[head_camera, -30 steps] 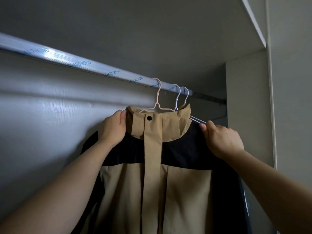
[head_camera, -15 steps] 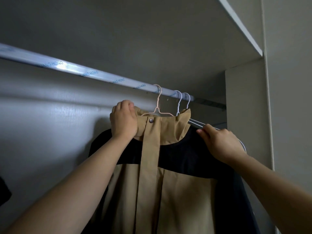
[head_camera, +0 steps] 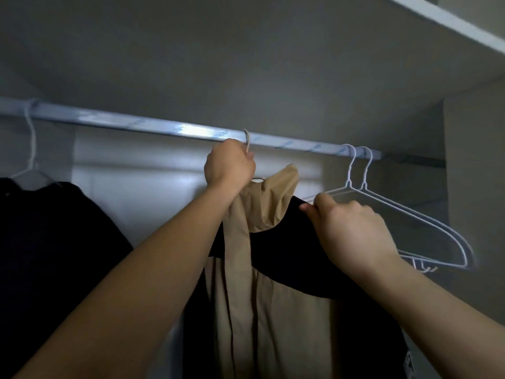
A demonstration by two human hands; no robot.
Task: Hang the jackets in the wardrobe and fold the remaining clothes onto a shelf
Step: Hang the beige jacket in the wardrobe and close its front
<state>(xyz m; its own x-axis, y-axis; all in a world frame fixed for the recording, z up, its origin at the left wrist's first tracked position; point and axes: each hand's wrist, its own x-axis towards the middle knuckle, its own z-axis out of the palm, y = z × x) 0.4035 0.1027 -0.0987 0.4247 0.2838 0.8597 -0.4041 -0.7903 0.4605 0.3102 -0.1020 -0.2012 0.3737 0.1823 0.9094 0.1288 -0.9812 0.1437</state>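
Tan jacket (head_camera: 273, 310) with black shoulder band and upright collar hangs on a pale hanger (head_camera: 247, 142) hooked over the rod (head_camera: 136, 124). Left hand (head_camera: 229, 166) grips the hanger neck; right hand (head_camera: 355, 231) pinches the black shoulder. Two empty white hangers (head_camera: 410, 214) just to the right.

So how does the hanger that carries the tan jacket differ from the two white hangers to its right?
The beige hanger is pinkish beige and the white hangers are white. The beige hanger carries the tan jacket, while the white hangers are empty. The left hand grips the beige hanger below its hook; no hand seems to grip the white hangers. All hook over the same rail.
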